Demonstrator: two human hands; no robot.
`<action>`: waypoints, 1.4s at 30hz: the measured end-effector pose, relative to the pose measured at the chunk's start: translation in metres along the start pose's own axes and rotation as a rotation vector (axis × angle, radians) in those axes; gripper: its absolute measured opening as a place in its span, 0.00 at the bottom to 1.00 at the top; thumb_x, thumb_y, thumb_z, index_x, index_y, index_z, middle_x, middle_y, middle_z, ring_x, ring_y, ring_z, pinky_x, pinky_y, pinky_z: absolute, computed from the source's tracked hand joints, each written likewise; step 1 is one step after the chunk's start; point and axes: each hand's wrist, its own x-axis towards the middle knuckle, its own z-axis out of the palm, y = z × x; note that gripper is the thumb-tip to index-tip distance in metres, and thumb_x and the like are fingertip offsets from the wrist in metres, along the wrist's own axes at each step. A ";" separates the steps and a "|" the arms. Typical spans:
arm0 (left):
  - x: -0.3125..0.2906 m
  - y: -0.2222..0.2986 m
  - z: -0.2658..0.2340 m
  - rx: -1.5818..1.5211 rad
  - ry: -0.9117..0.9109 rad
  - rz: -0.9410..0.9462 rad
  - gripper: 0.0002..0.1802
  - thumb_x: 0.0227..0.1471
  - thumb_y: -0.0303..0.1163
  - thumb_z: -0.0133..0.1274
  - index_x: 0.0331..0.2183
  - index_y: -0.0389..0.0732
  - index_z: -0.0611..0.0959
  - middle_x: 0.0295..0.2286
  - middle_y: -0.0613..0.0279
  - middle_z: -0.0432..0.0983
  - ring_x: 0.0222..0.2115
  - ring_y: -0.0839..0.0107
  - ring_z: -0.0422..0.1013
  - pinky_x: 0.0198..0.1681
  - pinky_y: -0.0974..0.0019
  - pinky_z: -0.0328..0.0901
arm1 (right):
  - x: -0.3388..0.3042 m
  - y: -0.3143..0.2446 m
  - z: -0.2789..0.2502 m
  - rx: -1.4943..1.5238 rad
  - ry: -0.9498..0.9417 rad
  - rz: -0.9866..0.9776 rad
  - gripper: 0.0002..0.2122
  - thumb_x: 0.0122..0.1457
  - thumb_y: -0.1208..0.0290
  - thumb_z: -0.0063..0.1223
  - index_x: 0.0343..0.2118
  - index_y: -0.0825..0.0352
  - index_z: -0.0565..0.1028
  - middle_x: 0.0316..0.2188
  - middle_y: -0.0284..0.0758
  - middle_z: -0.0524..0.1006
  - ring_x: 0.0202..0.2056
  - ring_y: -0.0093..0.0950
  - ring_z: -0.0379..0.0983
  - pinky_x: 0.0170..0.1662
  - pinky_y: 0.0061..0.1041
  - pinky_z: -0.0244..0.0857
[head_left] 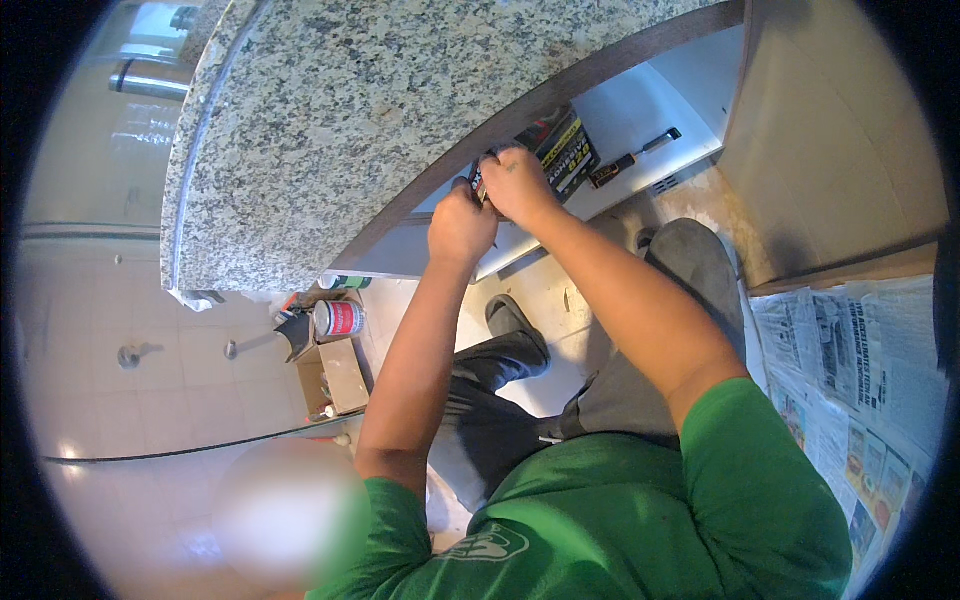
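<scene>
My left hand [464, 226] and my right hand [518, 184] meet at the opening of a cabinet under a granite countertop [370, 110]. Both have their fingers closed, the fingertips almost touching. A sliver of something small and dark shows between them, but its kind cannot be made out. Just behind my right hand, a black box with yellow print [570, 160] stands inside the cabinet. A slim hand tool with a black and orange handle [612, 171] lies on the white cabinet floor [648, 172], to the right of the box.
Beyond my left forearm, a red-labelled can [340, 318] stands by an open cardboard box [347, 375] with small items inside. Newspaper sheets [850, 340] cover a surface at the right, below a brown panel [850, 140]. The counter's curved edge overhangs my hands. Glass edges cross the left side.
</scene>
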 end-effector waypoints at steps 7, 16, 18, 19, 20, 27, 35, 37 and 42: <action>-0.006 -0.039 0.006 -1.154 -0.305 -0.130 0.18 0.63 0.46 0.49 0.32 0.41 0.79 0.20 0.67 0.73 0.16 0.79 0.66 0.19 0.73 0.59 | -0.017 0.004 0.004 0.032 0.090 -0.019 0.19 0.59 0.63 0.44 0.22 0.75 0.76 0.26 0.57 0.77 0.32 0.56 0.75 0.39 0.48 0.69; -0.002 -0.027 0.020 -1.015 -0.235 -0.136 0.25 0.64 0.52 0.46 0.26 0.41 0.78 0.16 0.69 0.68 0.13 0.78 0.61 0.16 0.71 0.57 | -0.016 0.003 -0.002 0.057 0.096 -0.007 0.19 0.59 0.62 0.44 0.22 0.75 0.76 0.26 0.57 0.76 0.32 0.56 0.74 0.39 0.48 0.68; 0.001 -0.028 0.031 -1.018 -0.136 -0.091 0.25 0.64 0.51 0.48 0.25 0.41 0.78 0.15 0.70 0.67 0.13 0.79 0.59 0.17 0.71 0.56 | -0.016 0.004 -0.001 0.064 0.103 -0.013 0.19 0.59 0.62 0.45 0.22 0.75 0.75 0.25 0.56 0.76 0.31 0.55 0.74 0.38 0.47 0.67; 0.003 -0.029 0.035 -1.018 -0.086 -0.067 0.25 0.64 0.51 0.48 0.24 0.41 0.78 0.15 0.71 0.66 0.13 0.80 0.59 0.17 0.72 0.55 | -0.015 0.005 0.000 0.065 0.114 -0.027 0.19 0.60 0.62 0.46 0.22 0.76 0.74 0.24 0.56 0.75 0.30 0.54 0.73 0.37 0.46 0.67; 0.004 -0.031 0.038 -1.014 -0.089 -0.072 0.24 0.65 0.49 0.47 0.26 0.40 0.79 0.18 0.70 0.69 0.16 0.81 0.60 0.19 0.72 0.57 | -0.015 0.007 0.000 0.066 0.124 -0.040 0.19 0.60 0.63 0.47 0.23 0.76 0.74 0.23 0.56 0.75 0.29 0.54 0.73 0.36 0.45 0.66; 0.005 -0.020 0.025 -0.980 -0.122 -0.167 0.22 0.66 0.44 0.46 0.25 0.41 0.81 0.20 0.69 0.72 0.17 0.81 0.62 0.19 0.72 0.56 | -0.013 0.003 -0.005 -0.058 0.085 -0.129 0.17 0.57 0.62 0.50 0.23 0.74 0.77 0.29 0.57 0.77 0.35 0.55 0.75 0.41 0.47 0.68; 0.006 -0.012 0.019 -1.027 -0.079 -0.196 0.20 0.64 0.41 0.48 0.24 0.40 0.80 0.18 0.69 0.70 0.14 0.79 0.60 0.16 0.71 0.53 | -0.008 -0.003 -0.005 -0.069 0.027 -0.018 0.16 0.56 0.61 0.56 0.26 0.74 0.77 0.32 0.55 0.78 0.36 0.53 0.76 0.42 0.46 0.70; 0.007 -0.011 0.015 -1.003 -0.098 -0.208 0.19 0.64 0.40 0.49 0.25 0.39 0.81 0.19 0.68 0.72 0.15 0.79 0.62 0.17 0.71 0.55 | -0.006 0.001 -0.002 -0.090 0.051 -0.079 0.15 0.56 0.63 0.55 0.26 0.74 0.77 0.32 0.54 0.78 0.36 0.53 0.76 0.42 0.46 0.70; 0.012 -0.020 0.025 -1.130 -0.076 -0.229 0.20 0.61 0.43 0.54 0.27 0.37 0.84 0.21 0.70 0.73 0.22 0.79 0.62 0.26 0.72 0.57 | -0.001 0.004 0.003 -0.054 -0.003 -0.029 0.12 0.57 0.67 0.52 0.27 0.73 0.78 0.32 0.54 0.78 0.36 0.53 0.77 0.43 0.46 0.71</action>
